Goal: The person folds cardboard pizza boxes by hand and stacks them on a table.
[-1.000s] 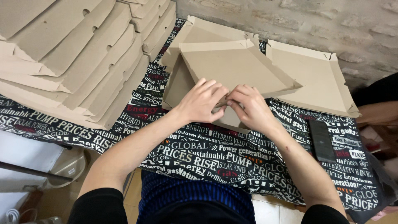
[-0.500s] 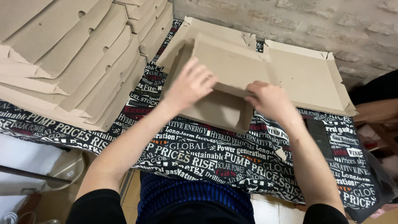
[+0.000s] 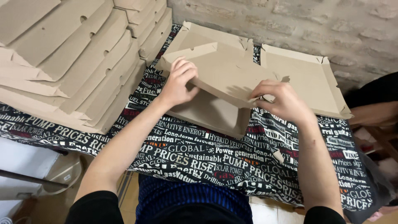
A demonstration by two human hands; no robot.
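The half-folded cardboard box (image 3: 219, 89) is gripped by the left hand (image 3: 178, 83) and the right hand (image 3: 277, 99), its lid not closed yet, beside a stack of finished boxes (image 3: 78, 54) on the left.

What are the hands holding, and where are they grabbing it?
Both hands hold a brown cardboard box that is being folded. The left hand grips the lid's left front edge; the right hand pinches the lid's front right corner. The box rests on the printed tablecloth.
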